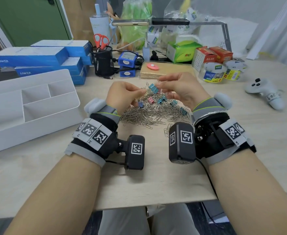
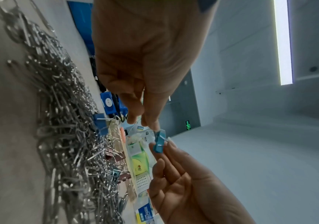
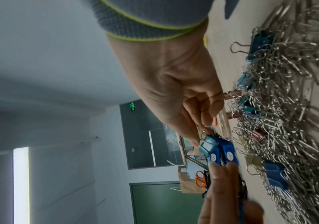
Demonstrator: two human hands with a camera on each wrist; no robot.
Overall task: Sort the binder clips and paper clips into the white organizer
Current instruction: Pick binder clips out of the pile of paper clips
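Observation:
Above a heap of silver paper clips (image 1: pixel 149 114), a teal binder clip (image 1: pixel 153 88) hangs between my two hands. My right hand (image 1: pixel 159 85) pinches its right side between thumb and fingertips; the right wrist view shows the same clip (image 3: pixel 207 145) at those fingertips. My left hand (image 1: pixel 143 90) pinches the wire end on the clip's left side, seen close in the left wrist view as clip (image 2: pixel 158 142) below left hand (image 2: pixel 147 123). Pink (image 1: pixel 151 99), teal (image 1: pixel 162 100) and blue (image 1: pixel 140 104) binder clips lie in the heap. The white organizer (image 1: pixel 8 129) stands to the left, with nothing visible in its compartments.
Blue boxes (image 1: pixel 37 56) are stacked behind the organizer. A black mesh cup (image 1: pixel 103 60) with orange scissors, a tan paper stack (image 1: pixel 156 72), tape rolls (image 1: pixel 214 72) and a white controller (image 1: pixel 265 92) ring the heap. The table's front edge runs under my forearms.

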